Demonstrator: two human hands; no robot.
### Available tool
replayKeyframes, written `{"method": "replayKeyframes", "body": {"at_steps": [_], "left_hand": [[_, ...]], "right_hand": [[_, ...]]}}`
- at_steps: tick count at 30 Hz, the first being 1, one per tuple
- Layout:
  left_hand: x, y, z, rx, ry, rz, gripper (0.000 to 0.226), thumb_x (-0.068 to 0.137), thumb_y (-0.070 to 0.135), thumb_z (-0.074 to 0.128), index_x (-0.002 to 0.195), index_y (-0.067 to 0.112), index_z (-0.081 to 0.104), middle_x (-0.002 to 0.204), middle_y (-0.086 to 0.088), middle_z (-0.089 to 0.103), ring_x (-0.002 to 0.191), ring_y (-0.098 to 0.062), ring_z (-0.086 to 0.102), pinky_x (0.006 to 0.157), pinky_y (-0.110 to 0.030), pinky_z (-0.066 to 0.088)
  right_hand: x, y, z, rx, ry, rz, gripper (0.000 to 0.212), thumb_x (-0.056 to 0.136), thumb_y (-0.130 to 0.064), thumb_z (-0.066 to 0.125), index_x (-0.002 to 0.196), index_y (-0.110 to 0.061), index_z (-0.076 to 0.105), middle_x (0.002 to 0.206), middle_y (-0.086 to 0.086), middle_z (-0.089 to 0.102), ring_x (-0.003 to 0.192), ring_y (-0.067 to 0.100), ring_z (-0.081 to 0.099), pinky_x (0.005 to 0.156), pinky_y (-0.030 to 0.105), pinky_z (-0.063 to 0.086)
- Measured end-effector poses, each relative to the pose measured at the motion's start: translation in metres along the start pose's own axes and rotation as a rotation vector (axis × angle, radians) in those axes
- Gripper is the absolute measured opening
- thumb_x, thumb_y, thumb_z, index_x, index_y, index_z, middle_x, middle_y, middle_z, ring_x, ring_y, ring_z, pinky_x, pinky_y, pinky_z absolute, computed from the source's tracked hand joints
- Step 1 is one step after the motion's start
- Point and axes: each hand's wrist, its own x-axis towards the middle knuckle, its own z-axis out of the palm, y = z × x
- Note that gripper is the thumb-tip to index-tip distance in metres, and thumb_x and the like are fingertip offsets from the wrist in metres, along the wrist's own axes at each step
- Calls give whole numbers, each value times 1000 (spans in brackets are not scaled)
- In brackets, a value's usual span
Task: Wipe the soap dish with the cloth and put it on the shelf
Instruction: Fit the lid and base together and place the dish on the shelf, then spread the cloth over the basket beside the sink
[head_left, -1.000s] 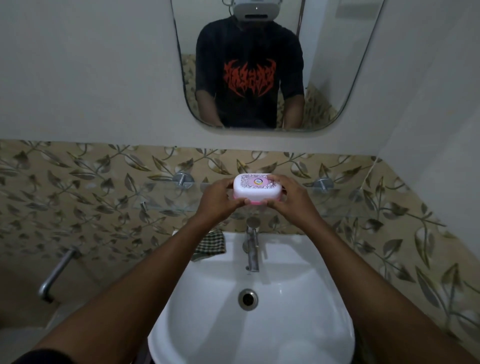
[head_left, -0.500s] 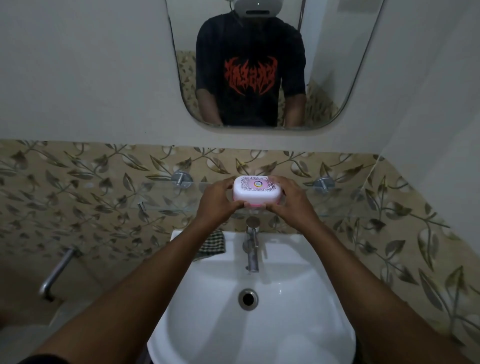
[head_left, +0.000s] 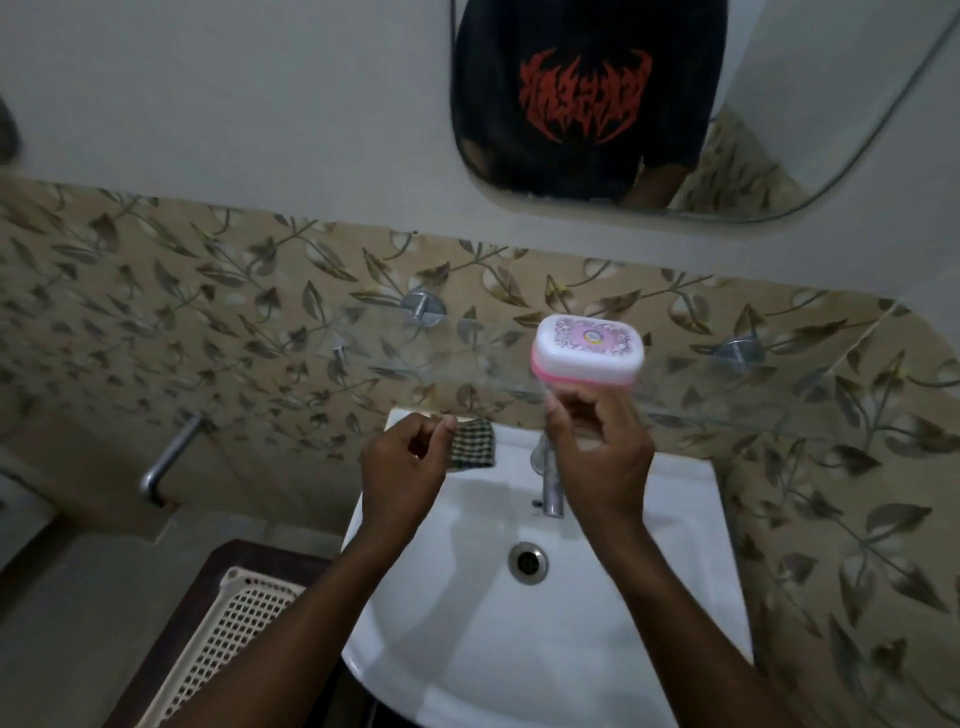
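Observation:
The white soap dish, closed, with a pink base and a patterned lid, stands on the glass shelf above the tap. My right hand hovers just below and in front of it, fingers loosely apart, holding nothing. My left hand is lower and to the left over the sink's back edge, loosely curled and empty. The checked cloth lies folded on the sink's back left rim, right beside my left hand's fingertips.
The white sink with its chrome tap is below the shelf. A mirror hangs above. A metal pipe sticks out of the wall at left, and a cream perforated basket sits low left.
Both hands have let go of the soap dish and drawn back toward me; the dish stays on the glass shelf. The view has swung left and downward.

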Motion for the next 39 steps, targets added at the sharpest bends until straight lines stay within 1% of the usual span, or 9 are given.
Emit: {"method": "replayKeyframes", "body": {"at_steps": [3, 5, 8, 12, 16, 21, 26, 30, 39], "left_hand": [[-1, -37, 1, -4, -14, -151, 34, 93, 33, 66, 64, 16, 62, 58, 4, 64, 58, -10, 62, 57, -18, 47], [0, -58, 4, -17, -30, -276, 32, 93, 34, 65, 68, 15, 63, 64, 0, 67, 63, -15, 66, 65, -34, 56], [1, -84, 11, -67, -41, -458, 26, 93, 30, 65, 75, 11, 66, 73, -3, 71, 67, -16, 70, 71, -43, 58], [10, -109, 24, -146, -44, -658, 24, 91, 35, 67, 78, 14, 69, 79, -4, 74, 73, -20, 72, 73, -40, 60], [21, -132, 39, -253, -29, -844, 22, 90, 32, 68, 87, 10, 71, 82, -9, 73, 72, -23, 70, 76, -38, 61], [37, -147, 58, -342, 23, -1011, 14, 87, 19, 70, 75, 13, 68, 84, -12, 72, 70, -25, 68, 78, -39, 61], [48, -158, 69, -432, 3, -1167, 8, 82, 8, 71, 88, 3, 72, 85, -15, 71, 64, -23, 66, 76, -41, 62], [50, -159, 74, -503, -1, -1165, 15, 84, 16, 75, 90, 2, 73, 85, -15, 74, 67, -22, 68, 74, -36, 62], [28, -124, 31, -660, -48, -873, 19, 89, 10, 70, 106, 2, 71, 103, -13, 76, 94, -23, 73, 83, -31, 59]], "right_hand": [[-29, 13, 26, 17, -123, 49, 6, 84, -9, 73, 87, -11, 69, 83, -5, 65, 74, 1, 61, 69, 13, 48], [-43, 28, 43, 4, -207, 88, 4, 85, -10, 73, 88, -12, 70, 84, -6, 66, 73, 3, 62, 67, 20, 53], [-55, 54, 69, -19, -327, 164, 5, 86, -13, 72, 90, -15, 70, 87, -7, 65, 74, 5, 64, 68, 28, 56], [-61, 87, 103, -156, -486, 210, 10, 86, -23, 70, 95, -19, 69, 91, -7, 66, 78, 5, 63, 72, 33, 56], [-61, 119, 137, -314, -593, 195, 22, 84, -27, 69, 103, -16, 69, 103, 0, 68, 93, 18, 64, 80, 38, 55], [-60, 144, 169, -505, -745, 128, 37, 84, -33, 67, 118, -19, 65, 122, 2, 62, 111, 24, 56, 88, 35, 50], [-62, 151, 187, -660, -897, 34, 43, 86, -45, 63, 122, -22, 63, 126, 5, 59, 108, 28, 58, 85, 37, 51], [-61, 145, 189, -632, -819, 17, 23, 89, -29, 61, 107, -18, 70, 115, 5, 65, 99, 30, 62, 76, 37, 52], [-68, 95, 159, -183, -681, 263, 13, 86, -32, 64, 92, -22, 71, 85, -5, 65, 79, 12, 61, 69, 36, 53]]}}
